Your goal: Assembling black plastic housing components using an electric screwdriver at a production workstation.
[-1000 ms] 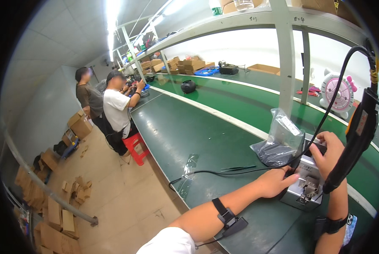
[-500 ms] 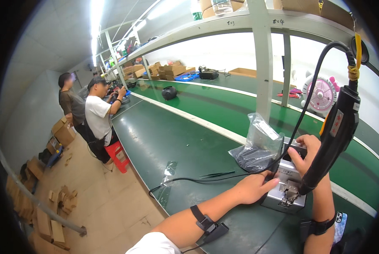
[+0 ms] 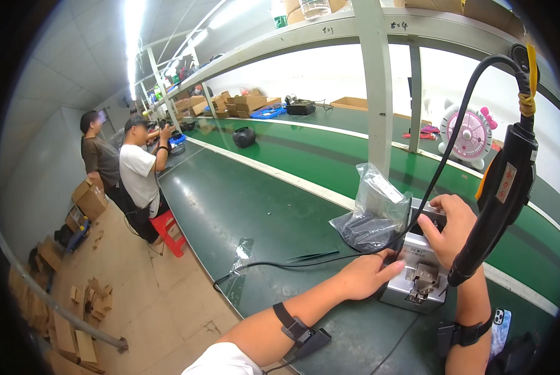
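A silver, box-shaped screw feeder [image 3: 417, 251] stands on the green bench in front of me, with a metal fitting on its near face and a dark opening at its top. My left hand [image 3: 366, 275] lies against its left side, thumb stretched along the front and fingertips partly hidden by a black cable. Around the upper right part curves my right hand [image 3: 452, 228], its thumb by the dark opening and its fingers bent over the far edge. A black electric screwdriver [image 3: 502, 194] hangs, tilted, in front of my right forearm, touching neither hand as far as I can see.
Left of the feeder sits a clear plastic bag [image 3: 370, 215] of dark parts. Tweezers [image 3: 314, 255] and the looping cable [image 3: 274, 264] lie on the bench. A phone [image 3: 500, 331] is beside my right forearm; a pink-and-white fan [image 3: 469, 136] stands beyond. Two people are at far left.
The whole view has shifted slightly, so most things appear a little farther left. Both hands keep their places at the feeder. The seated person's hands have risen slightly.
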The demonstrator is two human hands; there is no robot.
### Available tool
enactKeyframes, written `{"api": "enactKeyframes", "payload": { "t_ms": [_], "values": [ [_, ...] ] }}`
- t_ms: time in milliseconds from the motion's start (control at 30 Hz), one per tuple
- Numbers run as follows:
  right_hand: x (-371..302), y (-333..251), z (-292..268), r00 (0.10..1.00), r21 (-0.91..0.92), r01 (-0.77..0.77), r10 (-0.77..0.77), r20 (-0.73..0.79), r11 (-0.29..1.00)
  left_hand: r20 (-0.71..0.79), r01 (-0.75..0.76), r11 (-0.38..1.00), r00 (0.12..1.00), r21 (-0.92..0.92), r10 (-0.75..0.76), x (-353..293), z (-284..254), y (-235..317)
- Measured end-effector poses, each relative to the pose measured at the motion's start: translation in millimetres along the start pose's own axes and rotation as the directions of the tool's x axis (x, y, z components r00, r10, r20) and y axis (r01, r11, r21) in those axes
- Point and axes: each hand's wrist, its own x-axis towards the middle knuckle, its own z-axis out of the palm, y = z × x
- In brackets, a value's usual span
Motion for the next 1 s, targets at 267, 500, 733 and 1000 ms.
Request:
{"api": "enactKeyframes", "payload": {
  "t_ms": [267,500,733,1000],
  "values": [
    [-0.2,-3.1,-1.7,1.000,-0.003,-0.014,0.014,-0.010,1.000,0.031,-0.015,1.000,0.999,-0.007,0.015,4.7,2.1,-5.8],
    [-1.2,-3.7,-2.5,0.999,-0.037,-0.019,0.018,-0.033,0.999,0.032,0.011,1.000,0.999,-0.009,-0.010,-0.2,0.3,3.0],
    [-1.6,-1.7,1.4,0.999,-0.015,0.000,-0.001,-0.043,1.000,0.015,-0.053,0.999,0.998,-0.012,0.053,0.9,1.6,-4.9],
    [-2.5,2.6,2.8,0.999,-0.038,0.008,-0.010,-0.046,0.999,0.003,-0.068,0.997,0.998,-0.029,0.068,2.3,2.7,-6.5]
  ]
}}
